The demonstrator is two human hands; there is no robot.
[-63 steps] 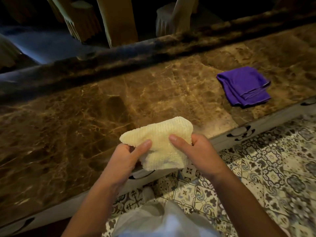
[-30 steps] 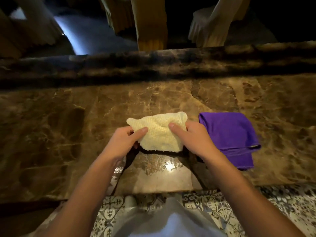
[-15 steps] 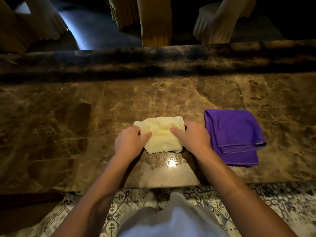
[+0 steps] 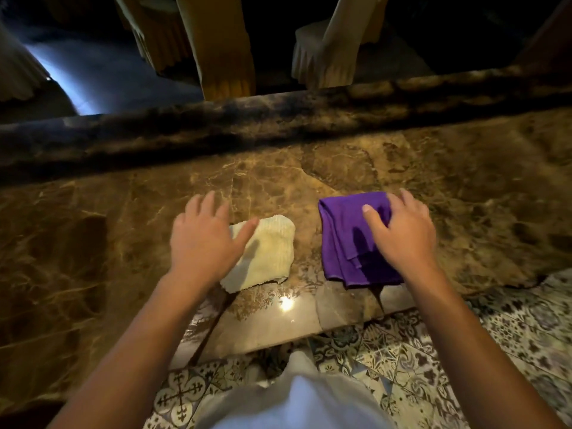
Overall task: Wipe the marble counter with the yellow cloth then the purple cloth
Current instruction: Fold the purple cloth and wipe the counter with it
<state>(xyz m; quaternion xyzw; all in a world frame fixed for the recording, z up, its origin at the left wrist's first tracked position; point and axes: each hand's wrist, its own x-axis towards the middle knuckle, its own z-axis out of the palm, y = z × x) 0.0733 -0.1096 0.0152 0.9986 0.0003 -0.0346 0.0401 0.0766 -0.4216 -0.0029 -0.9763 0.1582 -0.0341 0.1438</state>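
Observation:
The folded yellow cloth (image 4: pixel 264 253) lies flat on the brown marble counter (image 4: pixel 93 243), near its front edge. My left hand (image 4: pixel 204 236) hovers over the cloth's left edge with fingers spread, holding nothing. Just to the right lies the folded purple cloth (image 4: pixel 343 239). My right hand (image 4: pixel 402 230) is over the purple cloth's right side, fingers spread and slightly bent, thumb above the fabric. Whether either hand touches its cloth is unclear.
A raised dark marble ledge (image 4: pixel 278 119) runs along the counter's far side. Beyond it stand covered chairs (image 4: pixel 325 57) and a yellow draped post (image 4: pixel 223 51). Patterned floor tiles (image 4: pixel 464 366) lie below the counter's front edge.
Both hands let go of the yellow cloth, which now lies on the counter. My right hand moved right onto the purple cloth; my left hand opened and lifted over the yellow one.

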